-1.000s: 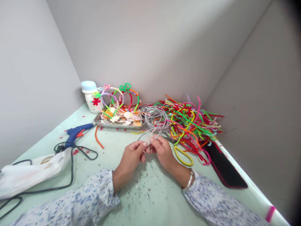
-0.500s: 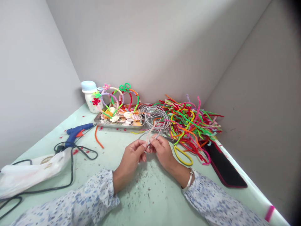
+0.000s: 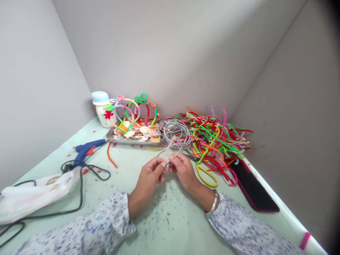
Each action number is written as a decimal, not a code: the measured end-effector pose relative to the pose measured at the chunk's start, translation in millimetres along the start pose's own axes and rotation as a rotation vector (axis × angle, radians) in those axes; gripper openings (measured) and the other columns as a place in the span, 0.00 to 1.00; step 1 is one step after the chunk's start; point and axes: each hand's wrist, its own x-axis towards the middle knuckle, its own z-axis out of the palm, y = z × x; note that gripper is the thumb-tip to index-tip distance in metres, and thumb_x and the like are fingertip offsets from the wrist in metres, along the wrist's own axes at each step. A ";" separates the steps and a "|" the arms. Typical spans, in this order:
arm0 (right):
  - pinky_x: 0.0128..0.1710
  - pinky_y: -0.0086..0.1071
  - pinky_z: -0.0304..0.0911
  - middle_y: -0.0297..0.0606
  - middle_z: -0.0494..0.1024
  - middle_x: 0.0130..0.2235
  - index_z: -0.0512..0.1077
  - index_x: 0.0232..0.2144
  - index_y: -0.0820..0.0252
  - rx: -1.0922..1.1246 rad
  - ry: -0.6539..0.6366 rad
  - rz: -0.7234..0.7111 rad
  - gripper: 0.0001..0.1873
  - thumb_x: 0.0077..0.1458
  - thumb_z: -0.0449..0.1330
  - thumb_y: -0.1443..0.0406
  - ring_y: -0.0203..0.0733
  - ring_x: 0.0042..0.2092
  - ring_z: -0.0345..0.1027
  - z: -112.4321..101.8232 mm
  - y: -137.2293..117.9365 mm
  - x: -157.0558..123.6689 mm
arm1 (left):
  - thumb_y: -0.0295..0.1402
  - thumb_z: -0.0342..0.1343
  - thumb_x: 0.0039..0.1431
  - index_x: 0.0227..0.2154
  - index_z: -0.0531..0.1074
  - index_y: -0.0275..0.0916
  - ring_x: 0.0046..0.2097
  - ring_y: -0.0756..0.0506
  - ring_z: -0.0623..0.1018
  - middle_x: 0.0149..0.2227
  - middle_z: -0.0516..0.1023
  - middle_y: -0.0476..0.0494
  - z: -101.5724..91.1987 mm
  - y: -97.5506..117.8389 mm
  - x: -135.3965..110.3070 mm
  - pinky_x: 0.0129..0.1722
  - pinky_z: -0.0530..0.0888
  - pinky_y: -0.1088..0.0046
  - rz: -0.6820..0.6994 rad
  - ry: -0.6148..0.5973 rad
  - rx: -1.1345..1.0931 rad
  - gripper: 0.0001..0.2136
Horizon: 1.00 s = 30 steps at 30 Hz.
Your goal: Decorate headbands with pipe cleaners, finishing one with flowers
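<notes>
So, head view: a pale green worktop runs into a corner between grey walls, flecked w/ crumbs and red bits just below the fingers. L hand and R hand sit close together at centre, fingers clenched from both sides on a pale pink pipe cleaner, which sticks up and away from the fingertips. A thin grey wire loop passes right by the grip; hard to tell if it's held too, since the fingers hide that spot.

Just beyond the fingers lies a coil of grey wire. Further up and to the right is a big tangled heap of multicolour pipe cleaners, w/ a yellow loop near the R hand. Up and left of the fingers, a steel tray holds seashells, w/ finished-looking pipe-cleaner headbands standing behind them beside a white jar w/ blue lid. Left of the L hand: blue glue gun, black cord, white plastic bag, cut off by the frame edge. Right of the R hand, a black phone lies by the wall. Silver bangle on the R wrist; speckled sleeves run out of frame.
</notes>
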 end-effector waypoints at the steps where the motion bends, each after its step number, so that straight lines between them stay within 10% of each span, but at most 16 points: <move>1: 0.25 0.28 0.57 0.28 0.67 0.19 0.66 0.24 0.59 0.002 -0.002 0.004 0.11 0.57 0.54 0.62 0.33 0.22 0.59 -0.3 -0.2 0.1 | 0.34 0.53 0.56 0.29 0.69 0.36 0.19 0.57 0.63 0.25 0.70 0.52 0.4 0.5 -0.1 0.19 0.60 0.81 -0.003 0.000 -0.009 0.06; 30: 0.20 0.26 0.55 0.30 0.67 0.17 0.66 0.21 0.61 0.089 0.066 0.122 0.21 0.57 0.52 0.53 0.32 0.19 0.61 -2.3 3.5 4.0 | 0.35 0.54 0.56 0.30 0.68 0.37 0.20 0.56 0.65 0.24 0.71 0.53 -2.2 -3.8 0.3 0.21 0.63 0.80 0.055 0.031 0.046 0.06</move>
